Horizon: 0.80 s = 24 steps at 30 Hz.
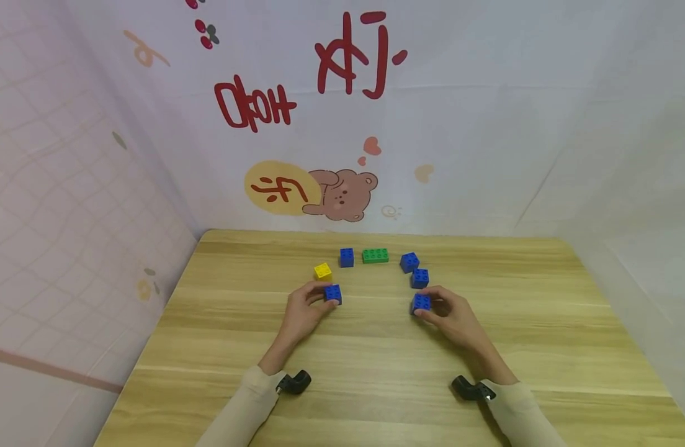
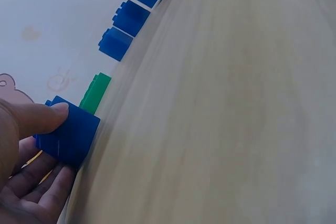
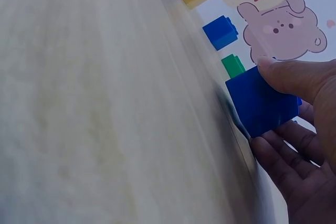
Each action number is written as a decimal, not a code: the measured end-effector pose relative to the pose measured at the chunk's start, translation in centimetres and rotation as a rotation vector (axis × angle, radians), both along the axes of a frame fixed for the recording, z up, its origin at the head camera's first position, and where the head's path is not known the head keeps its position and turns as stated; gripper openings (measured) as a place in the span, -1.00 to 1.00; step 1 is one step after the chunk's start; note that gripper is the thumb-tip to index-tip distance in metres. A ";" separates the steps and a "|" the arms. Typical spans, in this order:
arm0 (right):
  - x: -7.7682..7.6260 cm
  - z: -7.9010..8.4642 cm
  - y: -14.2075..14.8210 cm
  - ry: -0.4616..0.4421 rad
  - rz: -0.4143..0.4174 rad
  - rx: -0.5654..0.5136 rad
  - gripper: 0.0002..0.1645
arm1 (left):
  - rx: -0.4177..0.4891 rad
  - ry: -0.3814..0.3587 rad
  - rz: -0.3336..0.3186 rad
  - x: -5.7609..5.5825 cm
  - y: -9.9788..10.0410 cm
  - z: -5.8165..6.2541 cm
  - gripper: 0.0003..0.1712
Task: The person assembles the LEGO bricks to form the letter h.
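Observation:
My left hand (image 1: 304, 311) pinches a blue building brick (image 1: 333, 294) between thumb and fingers, low over the table or on it; I cannot tell which. Just behind that brick is a yellow brick (image 1: 322, 272). On the other side my right hand (image 1: 455, 315) grips another blue brick (image 1: 420, 303) the same way, thumb on its near face in the right wrist view. Behind it stand two more blue bricks, a nearer one (image 1: 419, 278) and a farther one (image 1: 409, 262), close together. All of these bricks show studs on top.
Farther back on the wooden table (image 1: 370, 372) sit a blue brick (image 1: 347, 257) and a longer green brick (image 1: 375, 255), side by side with a gap. A white printed curtain (image 1: 465, 136) closes off the back, and pale curtains flank both sides.

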State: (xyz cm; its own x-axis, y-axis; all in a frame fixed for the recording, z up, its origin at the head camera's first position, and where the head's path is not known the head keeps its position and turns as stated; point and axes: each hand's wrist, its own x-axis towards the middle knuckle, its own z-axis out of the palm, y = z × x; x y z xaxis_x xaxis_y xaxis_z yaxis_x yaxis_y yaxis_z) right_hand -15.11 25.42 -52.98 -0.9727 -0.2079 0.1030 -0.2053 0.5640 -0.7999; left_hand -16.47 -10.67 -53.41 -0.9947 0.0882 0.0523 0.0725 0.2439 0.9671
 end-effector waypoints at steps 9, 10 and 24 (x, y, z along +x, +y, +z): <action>-0.2 0.1 -0.3 -0.023 -0.002 -0.011 -0.52 | 0.016 0.008 -0.054 -0.3 1.0 0.1 -0.52; -0.2 0.1 -0.4 -0.021 -0.001 -0.011 -0.52 | 0.020 0.013 -0.058 -0.3 1.0 0.1 -0.52; -0.4 0.0 -0.9 -0.015 -0.008 -0.021 -0.52 | 0.036 0.010 -0.102 -0.7 2.1 0.2 -0.54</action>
State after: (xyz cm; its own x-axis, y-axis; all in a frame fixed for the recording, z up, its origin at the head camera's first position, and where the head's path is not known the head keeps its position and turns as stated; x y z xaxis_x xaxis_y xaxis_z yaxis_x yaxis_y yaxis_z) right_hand -15.53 24.53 -53.02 -0.9758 -0.1980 0.0927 -0.1886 0.5486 -0.8145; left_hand -17.15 -8.56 -53.18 -0.9800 0.1870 0.0675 0.1052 0.1998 0.9742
